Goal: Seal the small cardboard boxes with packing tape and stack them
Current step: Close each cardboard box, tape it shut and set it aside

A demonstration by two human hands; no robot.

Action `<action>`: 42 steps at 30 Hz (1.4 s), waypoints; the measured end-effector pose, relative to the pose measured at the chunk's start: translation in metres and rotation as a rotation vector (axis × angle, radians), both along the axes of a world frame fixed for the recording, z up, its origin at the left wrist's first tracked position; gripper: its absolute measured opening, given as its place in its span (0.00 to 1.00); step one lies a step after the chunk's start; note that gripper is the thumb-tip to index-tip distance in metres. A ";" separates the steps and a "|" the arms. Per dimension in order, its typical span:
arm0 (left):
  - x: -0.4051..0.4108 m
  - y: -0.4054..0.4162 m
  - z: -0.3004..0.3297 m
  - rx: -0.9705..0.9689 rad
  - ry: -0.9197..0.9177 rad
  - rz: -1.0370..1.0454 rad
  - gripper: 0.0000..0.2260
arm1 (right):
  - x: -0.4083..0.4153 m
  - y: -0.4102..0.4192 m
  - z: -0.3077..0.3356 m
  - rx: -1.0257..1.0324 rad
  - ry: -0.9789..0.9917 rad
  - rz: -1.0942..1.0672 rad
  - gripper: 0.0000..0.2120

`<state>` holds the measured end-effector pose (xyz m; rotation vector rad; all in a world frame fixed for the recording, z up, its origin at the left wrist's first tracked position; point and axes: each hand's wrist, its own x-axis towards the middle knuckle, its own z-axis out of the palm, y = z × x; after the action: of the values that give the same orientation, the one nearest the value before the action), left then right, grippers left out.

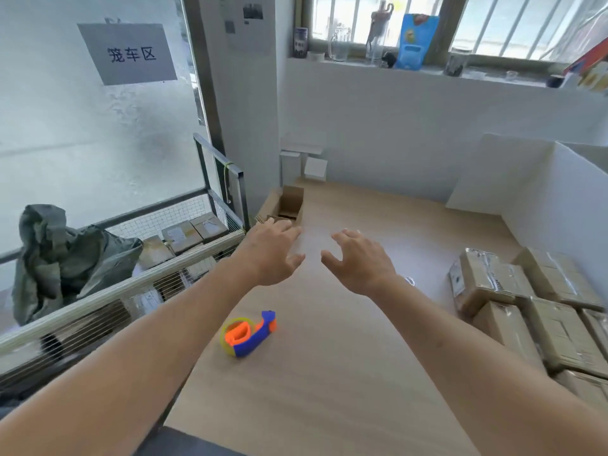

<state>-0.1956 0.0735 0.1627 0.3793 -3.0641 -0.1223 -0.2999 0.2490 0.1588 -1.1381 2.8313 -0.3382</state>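
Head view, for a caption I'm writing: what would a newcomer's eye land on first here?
Two bare hands, left and right, reach out open over the wooden table, holding nothing. Beneath the left forearm lies a bright blue, orange and yellow tape dispenser. An open cardboard box sits just beyond the left hand, and taped boxes crowd the table's right edge.

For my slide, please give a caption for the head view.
Both empty hands, left hand and right hand, reach toward open box; tape dispenser lies on table.

A wire cage [210, 205] stands at nine o'clock, a grey bag [62, 255] draped over its rail. A sign [128, 53] hangs at eleven. Bottles [378, 34] line the sill [427, 69] at one.
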 end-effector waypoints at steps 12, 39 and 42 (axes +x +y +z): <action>-0.054 -0.152 -0.042 0.079 -0.033 -0.009 0.29 | -0.048 -0.158 -0.042 0.030 -0.058 0.013 0.25; -0.245 -0.367 -0.252 0.275 -0.182 -0.161 0.24 | -0.204 -0.391 -0.289 0.162 0.165 -0.348 0.26; -0.240 -0.367 -0.259 0.316 -0.155 -0.164 0.21 | -0.190 -0.383 -0.293 0.140 0.159 -0.352 0.12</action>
<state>-0.4359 -0.2936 -0.0965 0.1549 -3.2262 -0.6172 -0.4897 -0.1338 -0.1340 -0.6654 3.1332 -0.0663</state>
